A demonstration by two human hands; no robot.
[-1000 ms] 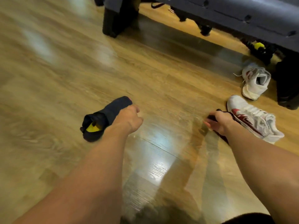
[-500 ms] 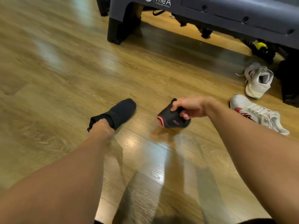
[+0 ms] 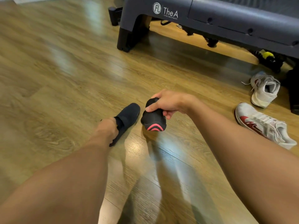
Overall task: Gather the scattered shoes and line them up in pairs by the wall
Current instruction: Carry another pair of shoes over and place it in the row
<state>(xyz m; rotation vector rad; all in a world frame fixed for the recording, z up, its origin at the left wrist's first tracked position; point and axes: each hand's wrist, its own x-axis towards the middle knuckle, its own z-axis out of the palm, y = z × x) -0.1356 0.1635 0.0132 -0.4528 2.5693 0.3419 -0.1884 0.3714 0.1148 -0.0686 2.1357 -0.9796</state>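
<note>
Down on the wood floor [image 3: 68, 81], left hand [image 3: 107, 128] grips one black shoe [image 3: 129, 114] at the heel, right hand [image 3: 168, 103] clutches its pink-soled mate [image 3: 152, 121] just beside it.

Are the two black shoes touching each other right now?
Apart. The head view shows a strip of floor between the left-hand black shoe and the pink-soled black shoe.
</note>
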